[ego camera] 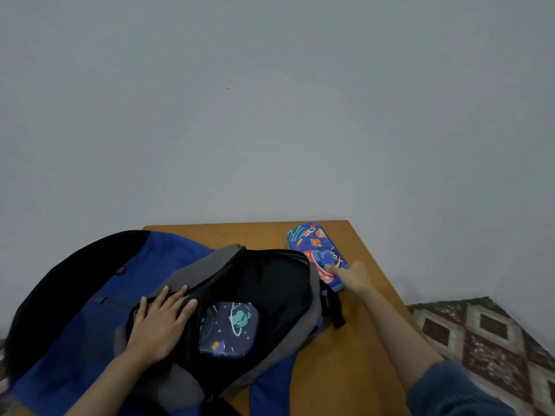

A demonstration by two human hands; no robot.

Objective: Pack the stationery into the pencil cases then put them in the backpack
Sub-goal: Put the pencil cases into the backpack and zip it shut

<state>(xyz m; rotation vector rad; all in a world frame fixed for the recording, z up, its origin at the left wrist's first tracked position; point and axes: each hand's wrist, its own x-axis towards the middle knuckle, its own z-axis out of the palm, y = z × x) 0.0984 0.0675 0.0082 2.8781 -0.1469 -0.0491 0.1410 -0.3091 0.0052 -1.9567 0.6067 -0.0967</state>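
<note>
Blue, black and grey fabric backpack (90, 295) lies unzipped on the wooden desk (345, 355). The left hand (159, 325) rests flat on its opening, fingers spread. A navy space-print pencil case (231, 328) sits inside. Right of the backpack, the right hand (353, 277) touches a blue rocket-print pencil case (315, 247); whether it grips is unclear.

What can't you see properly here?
Head view:
Inside the bright blue space-print pencil case: lid shut.
Dark navy planet-print pencil case: partly hidden by the blue, black and grey backpack's opening.
Right hand's grip on the blue case: fingers blurred.
Backpack's bottom: cut off by the frame edge.
</note>
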